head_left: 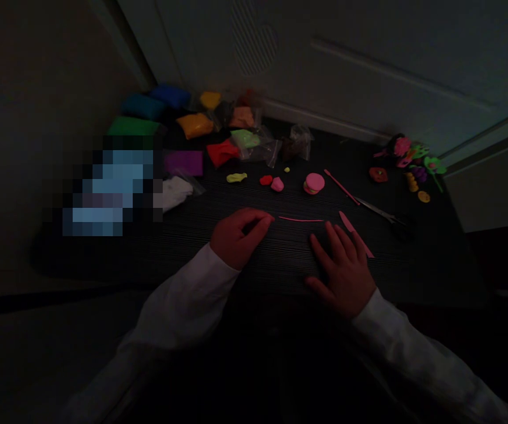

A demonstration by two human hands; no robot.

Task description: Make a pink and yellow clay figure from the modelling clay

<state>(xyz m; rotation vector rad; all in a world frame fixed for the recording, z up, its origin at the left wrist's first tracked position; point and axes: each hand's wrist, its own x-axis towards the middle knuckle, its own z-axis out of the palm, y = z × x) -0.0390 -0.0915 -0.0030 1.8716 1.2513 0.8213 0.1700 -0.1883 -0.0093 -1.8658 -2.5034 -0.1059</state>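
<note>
A thin pink clay strand (pixel 301 220) lies on the dark table between my hands. My left hand (pixel 239 237) is at its left end, thumb and forefinger pinched together; whether anything is between them is too dark to tell. Spread fingers of my right hand (pixel 344 268) rest by the strand's right end, with nothing gripped. Beside that hand lies a pink plastic clay knife (pixel 356 234). Beyond the strand sit a round pink layered clay piece (pixel 314 184), a pink lump (pixel 277 184), a red lump (pixel 266 180) and a yellow-green piece (pixel 236 177).
Bags of coloured clay, among them orange (pixel 195 125), red (pixel 222 153) and purple (pixel 184 163), cover the back left. Scissors (pixel 379 211) and a pink stick tool (pixel 341 186) lie right. Clay flowers (pixel 432 166) stand at the far right. A blurred bright patch (pixel 116 185) is at left.
</note>
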